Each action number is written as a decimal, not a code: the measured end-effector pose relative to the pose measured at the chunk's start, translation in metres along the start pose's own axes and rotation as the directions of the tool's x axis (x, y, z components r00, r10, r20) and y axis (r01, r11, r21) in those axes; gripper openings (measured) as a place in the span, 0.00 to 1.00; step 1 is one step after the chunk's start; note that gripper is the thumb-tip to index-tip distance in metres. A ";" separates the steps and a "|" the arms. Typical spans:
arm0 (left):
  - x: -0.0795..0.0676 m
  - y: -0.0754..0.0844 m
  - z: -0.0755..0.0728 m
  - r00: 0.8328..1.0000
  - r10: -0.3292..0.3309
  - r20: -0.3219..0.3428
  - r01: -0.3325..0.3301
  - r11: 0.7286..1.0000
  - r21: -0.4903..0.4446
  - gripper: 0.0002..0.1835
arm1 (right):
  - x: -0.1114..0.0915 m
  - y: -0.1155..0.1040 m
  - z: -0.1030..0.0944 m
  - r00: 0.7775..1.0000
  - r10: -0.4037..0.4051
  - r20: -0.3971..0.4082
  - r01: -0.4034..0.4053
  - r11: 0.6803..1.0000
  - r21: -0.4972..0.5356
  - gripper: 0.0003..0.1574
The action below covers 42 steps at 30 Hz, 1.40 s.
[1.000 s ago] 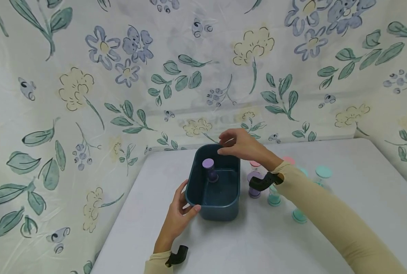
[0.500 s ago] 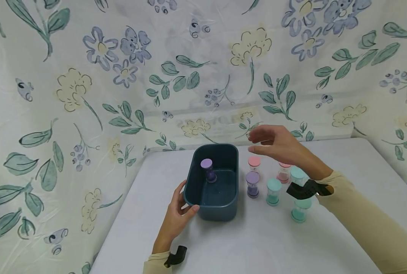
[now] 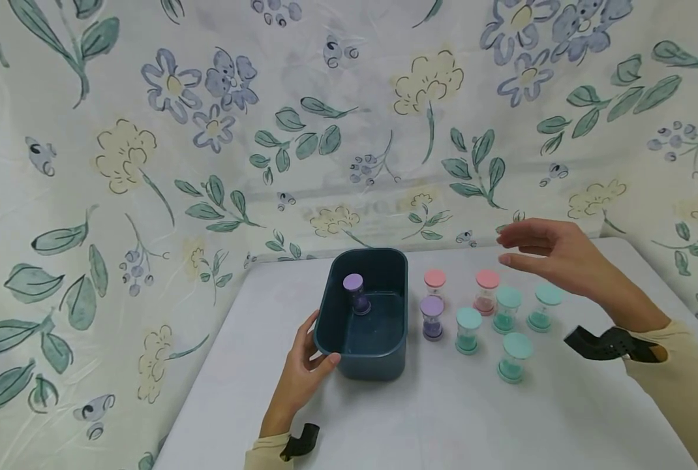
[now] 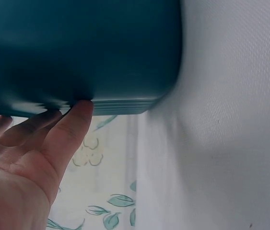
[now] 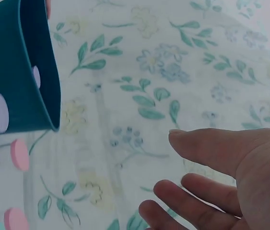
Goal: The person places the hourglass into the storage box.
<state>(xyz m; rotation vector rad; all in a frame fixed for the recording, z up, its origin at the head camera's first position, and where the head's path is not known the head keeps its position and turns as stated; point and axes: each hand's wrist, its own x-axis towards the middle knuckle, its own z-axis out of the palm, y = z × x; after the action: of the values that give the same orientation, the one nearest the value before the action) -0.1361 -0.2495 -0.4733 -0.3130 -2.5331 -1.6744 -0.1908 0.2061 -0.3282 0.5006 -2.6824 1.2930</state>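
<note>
A dark blue plastic bin [image 3: 376, 365] stands on the table, its long side running away from me. My left hand [image 3: 306, 372] grips its near left corner, thumb at the front and fingers along the left wall; the left wrist view shows those fingers [image 4: 72, 129] against the bin's side. Inside the bin stands a purple sand timer [image 3: 357, 294]. My right hand [image 3: 551, 254] hovers over the right back of the table, holding nothing, fingers loosely bent and thumb apart. Nearest below it is a teal sand timer [image 3: 544, 308].
Right of the bin stand another purple sand timer [image 3: 432, 318], two pink ones, the farther right being this pink sand timer [image 3: 486, 292], and several teal ones, including a front teal sand timer [image 3: 513, 359]. A flowered cloth [image 3: 302, 163] hangs behind the white table [image 3: 408, 424].
My right hand has moved from over the bin's far right edge to the right, past the sand timers, uncovering them. The left hand has stayed on the bin.
</note>
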 end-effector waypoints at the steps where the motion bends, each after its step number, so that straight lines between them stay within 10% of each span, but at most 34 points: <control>1: 0.000 0.000 0.000 1.000 -0.002 -0.003 0.002 1.000 0.000 0.45 | -0.003 0.005 -0.003 1.000 0.002 -0.011 -0.002 1.000 -0.005 0.28; 22: -0.002 0.001 0.002 1.000 -0.009 -0.006 0.009 1.000 -0.006 0.45 | -0.052 0.113 -0.009 0.980 0.193 -0.043 -0.196 0.976 -0.098 0.39; 42: -0.001 0.002 0.002 1.000 0.002 -0.014 -0.002 1.000 0.013 0.45 | -0.055 0.138 0.018 0.951 0.305 0.058 -0.303 0.952 -0.035 0.50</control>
<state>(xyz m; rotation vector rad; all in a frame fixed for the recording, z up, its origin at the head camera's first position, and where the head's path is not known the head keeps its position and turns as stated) -0.1343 -0.2471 -0.4721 -0.3019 -2.5317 -1.6527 -0.1864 0.2852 -0.4555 0.1275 -2.9123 1.3307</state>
